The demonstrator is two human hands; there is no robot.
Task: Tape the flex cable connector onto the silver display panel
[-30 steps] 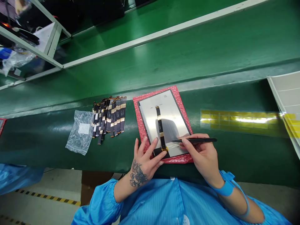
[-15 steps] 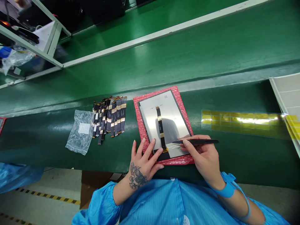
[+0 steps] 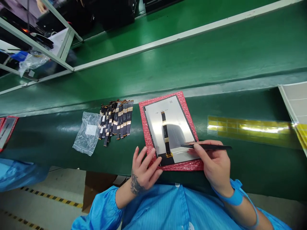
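A silvery display panel [image 3: 183, 131] lies face down on a pink bubble-wrap sheet [image 3: 143, 123] in front of me. On its back rests a black flex cable [image 3: 165, 131] with gold bands, its lower end at yellow tape [image 3: 169, 155] on the panel's dark bottom strip. My left hand [image 3: 145, 171] is at the panel's lower left corner, fingers spread, with nothing in it. In my right hand [image 3: 217, 163] are black tweezers [image 3: 206, 147], held level between thumb and fingers. Their tips point left above the panel, apart from the cable.
To the left lie a pile of flex cables [image 3: 116, 119] and a clear plastic bag [image 3: 86, 134]. A strip of yellow tape pieces [image 3: 249, 129] is at the right, near a pale sheet [image 3: 296, 99]. Another red-edged panel [image 3: 7, 131] sits far left, beside a blue sleeve [image 3: 21, 174].
My left hand has drawn back from the cable's lower end to the panel's corner. The tweezers have shifted slightly right, away from the cable. The camera view has moved a little.
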